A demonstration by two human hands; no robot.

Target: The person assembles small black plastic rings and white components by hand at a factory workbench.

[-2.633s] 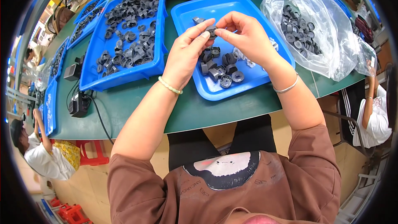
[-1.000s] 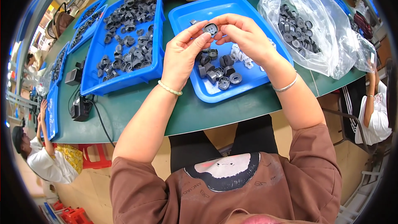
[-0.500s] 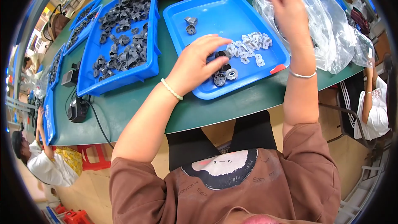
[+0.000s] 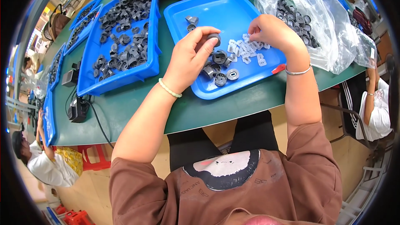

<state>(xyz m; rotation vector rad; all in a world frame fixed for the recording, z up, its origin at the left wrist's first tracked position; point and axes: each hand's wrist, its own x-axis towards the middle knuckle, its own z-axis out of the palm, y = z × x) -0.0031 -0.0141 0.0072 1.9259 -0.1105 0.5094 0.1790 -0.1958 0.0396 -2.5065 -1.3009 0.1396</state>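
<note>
Head view: the left hand [image 4: 189, 60] pinches one dark round part [image 4: 214, 38] between thumb and fingertips, raised over the middle of the blue tray [image 4: 216, 6], apparently for fitting. The right hand [image 4: 273, 31], fingers curled, presses on the white clips [image 4: 246, 52] near the tray's right edge; what it grips cannot be told. About six loose dark parts [image 4: 221, 68] lie near the front edge, two toward the far edge.
</note>
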